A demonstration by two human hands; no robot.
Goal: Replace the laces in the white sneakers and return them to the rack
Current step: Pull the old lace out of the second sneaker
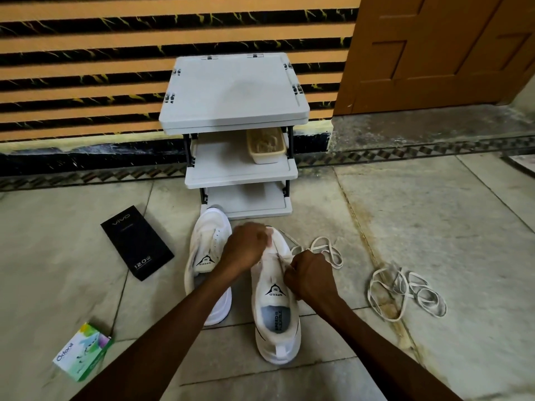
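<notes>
Black phone box (137,243) flat on the tiled floor (434,212), green-white freshener box (82,352) closer in on the left, brown door (440,50) top right.

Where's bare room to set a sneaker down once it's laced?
The rack top is bare, and the middle shelf is free left of the basket. Floor right of the rack is open. Crowded: loose laces right of the sneakers, black box left.

Sneakers (278,345) sit before the rack (234,88), loose laces (369,293) to their right.
</notes>
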